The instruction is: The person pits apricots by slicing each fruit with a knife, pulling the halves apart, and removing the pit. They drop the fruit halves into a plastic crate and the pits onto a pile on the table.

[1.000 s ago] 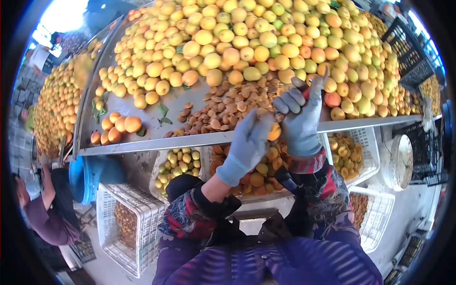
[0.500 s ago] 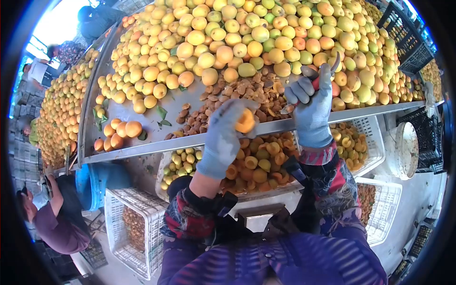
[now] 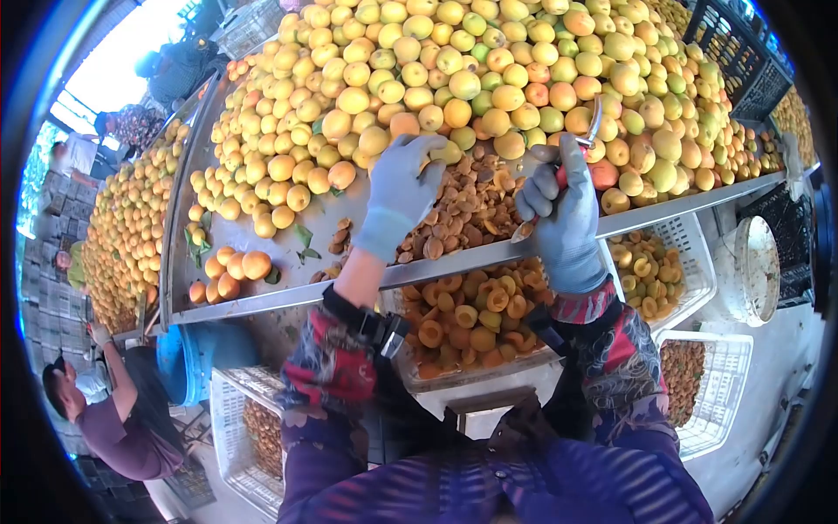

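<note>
My gloved left hand reaches to the near edge of a heap of whole apricots. Its fingers are bent, with the thumb apart, and I see no fruit between them. In my gloved right hand is a curved knife with a red handle, its hooked blade pointing up. Between the hands, brown apricot stones lie piled on the metal table. Below the table edge, a crate holds halved apricots.
A white crate of apricot halves and a white bucket stand at right. White crates with brown stones sit lower down. At left are a blue barrel and a person in a purple shirt. A black crate stands far right.
My left hand has moved forward from the table edge to the heap. The opened apricot it held is gone from it. My right hand still grips the knife, its blade now angled differently.
</note>
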The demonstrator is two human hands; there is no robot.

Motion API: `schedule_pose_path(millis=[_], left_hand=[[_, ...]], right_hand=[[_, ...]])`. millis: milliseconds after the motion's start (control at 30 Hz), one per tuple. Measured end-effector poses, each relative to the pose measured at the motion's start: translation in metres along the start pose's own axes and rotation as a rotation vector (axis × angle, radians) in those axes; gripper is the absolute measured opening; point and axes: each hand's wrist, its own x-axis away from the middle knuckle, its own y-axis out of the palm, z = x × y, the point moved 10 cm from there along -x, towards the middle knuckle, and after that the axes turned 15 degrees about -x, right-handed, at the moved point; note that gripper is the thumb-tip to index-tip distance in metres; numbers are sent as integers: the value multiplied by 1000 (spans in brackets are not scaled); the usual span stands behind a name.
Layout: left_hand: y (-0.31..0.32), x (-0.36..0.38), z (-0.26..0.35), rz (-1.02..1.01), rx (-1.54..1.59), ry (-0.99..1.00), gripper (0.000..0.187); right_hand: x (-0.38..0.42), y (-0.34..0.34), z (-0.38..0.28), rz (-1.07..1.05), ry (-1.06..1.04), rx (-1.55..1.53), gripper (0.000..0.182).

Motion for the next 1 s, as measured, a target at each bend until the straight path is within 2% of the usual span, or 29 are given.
schedule_pose_path(millis=[67, 100, 167, 200, 233, 300, 367, 433, 467, 500, 567, 600, 633, 667, 700, 800, 867, 1000], left_hand=[[26, -15, 10, -27, -375, 167, 34], [34, -20, 8, -28, -375, 176, 34], [70, -25, 0, -243, -704, 228, 40], [78, -29, -5, -272, -801, 219, 38], [78, -34, 0, -272, -799, 228, 38], [86, -37, -13, -446, -920, 100, 36], [78, -33, -14, -395, -855, 126, 34], [40, -35, -23, -30, -425, 24, 35], [31, -33, -30, 18, 71, -10, 31], [26, -26, -33, 21, 63, -11, 31], [20, -1, -23, -103, 1069, -418, 28], [15, 5, -9, -103, 1243, -342, 31], [11, 14, -5, -93, 1240, -341, 31], [10, 23, -1, -85, 1361, -355, 35], [9, 33, 3, -76, 1483, -370, 38], [7, 52, 11, -21, 1500, -403, 42], [8, 59, 10, -24, 1584, -427, 43], [-4, 65, 12, -4, 1561, -391, 45]], right_hand=[[1, 0, -2, 29, -2, 3, 36], [2, -1, -3, 55, 4, 12, 35], [1, -3, -6, 58, 6, 4, 36], [0, -3, -8, 53, 9, 14, 36], [0, -3, -10, 50, 11, 24, 35], [1, -3, -11, 66, 16, 21, 35], [2, 2, -10, 31, 50, 38, 36], [4, 4, -7, 16, 68, 38, 36], [6, 9, -4, -19, 72, 86, 36], [9, 14, 0, -57, 80, 135, 37], [16, 18, 8, -114, 106, 218, 40], [22, 30, 14, -258, 131, 281, 39], [30, 43, 21, -402, 154, 346, 39], [38, 49, 25, -383, 247, 537, 32], [41, 49, 31, -389, 252, 540, 32], [50, 51, 46, -412, 255, 517, 23], [58, 56, 50, -432, 277, 578, 24], [66, 57, 60, -506, 308, 743, 26]])
